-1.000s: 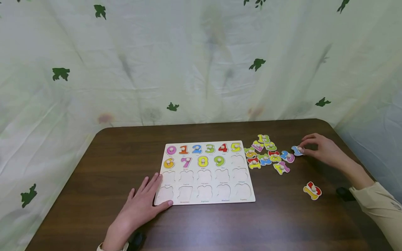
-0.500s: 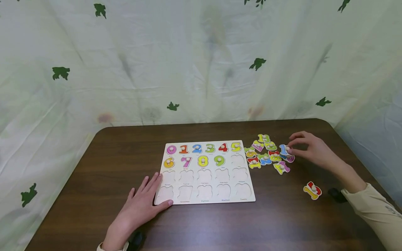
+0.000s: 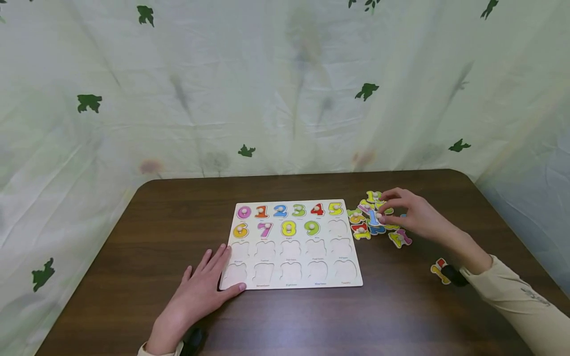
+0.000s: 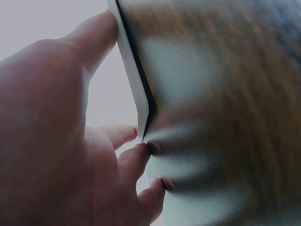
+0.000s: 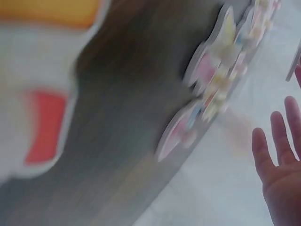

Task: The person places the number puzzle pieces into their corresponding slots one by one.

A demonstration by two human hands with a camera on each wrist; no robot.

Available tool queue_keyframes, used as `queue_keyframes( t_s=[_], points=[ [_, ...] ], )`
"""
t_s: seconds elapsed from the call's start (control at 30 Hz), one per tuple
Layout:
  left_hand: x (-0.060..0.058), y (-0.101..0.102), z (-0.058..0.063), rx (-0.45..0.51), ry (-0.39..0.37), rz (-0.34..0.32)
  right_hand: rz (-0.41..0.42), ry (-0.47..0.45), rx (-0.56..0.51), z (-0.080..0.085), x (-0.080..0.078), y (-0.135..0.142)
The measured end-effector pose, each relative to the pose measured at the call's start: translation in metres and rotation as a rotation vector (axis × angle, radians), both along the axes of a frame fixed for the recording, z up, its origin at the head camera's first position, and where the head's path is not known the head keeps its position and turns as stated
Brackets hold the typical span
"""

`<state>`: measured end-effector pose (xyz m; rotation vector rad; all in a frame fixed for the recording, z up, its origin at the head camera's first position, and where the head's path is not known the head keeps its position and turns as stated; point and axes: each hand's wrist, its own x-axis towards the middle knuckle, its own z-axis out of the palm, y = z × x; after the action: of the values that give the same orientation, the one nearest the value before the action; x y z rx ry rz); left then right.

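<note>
A white number puzzle board [image 3: 325, 234] lies on the table, pieces 0 to 9 seated in its upper two rows and bare recesses below. My left hand [image 3: 198, 294] rests on its lower left corner, fingers spread and the thumb over the near edge; the left wrist view shows the thumb [image 4: 94, 40] against the board's edge. Right of the board, my right hand [image 3: 420, 215] pinches a blue number puzzle piece [image 3: 373, 218] by its knob, above a cluster of loose pieces. A 1 shows on the piece; my fingertips cover its right side.
Several loose number pieces, among them a red-and-yellow one [image 3: 360, 231] and a pink-and-green one [image 3: 399, 238], crowd the board's right edge. A separate piece [image 3: 440, 272] lies nearer me, partly behind the black wrist camera [image 3: 455, 276]. A pale curtain [image 3: 285, 99] hangs behind the table.
My right hand has carried the blue puzzle piece leftward from the cluster's right end to over its middle. The left hand has stayed on the board.
</note>
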<state>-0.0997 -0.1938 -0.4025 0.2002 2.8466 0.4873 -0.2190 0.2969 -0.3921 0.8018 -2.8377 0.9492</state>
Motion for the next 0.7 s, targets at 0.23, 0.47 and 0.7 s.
queue_keyframes(
  t_s=[0.23,0.47,0.7],
  points=[
    [0.001,0.0,0.001,0.001,0.001,0.002,0.056,-0.027,-0.02,-0.001,-0.005,-0.024],
    [0.001,0.001,0.002,-0.001,-0.008,0.003,0.147,0.003,-0.006,0.0,-0.013,-0.047],
    [0.001,0.0,0.0,-0.003,0.01,-0.001,0.176,-0.069,0.002,-0.004,-0.019,-0.067]
  ],
)
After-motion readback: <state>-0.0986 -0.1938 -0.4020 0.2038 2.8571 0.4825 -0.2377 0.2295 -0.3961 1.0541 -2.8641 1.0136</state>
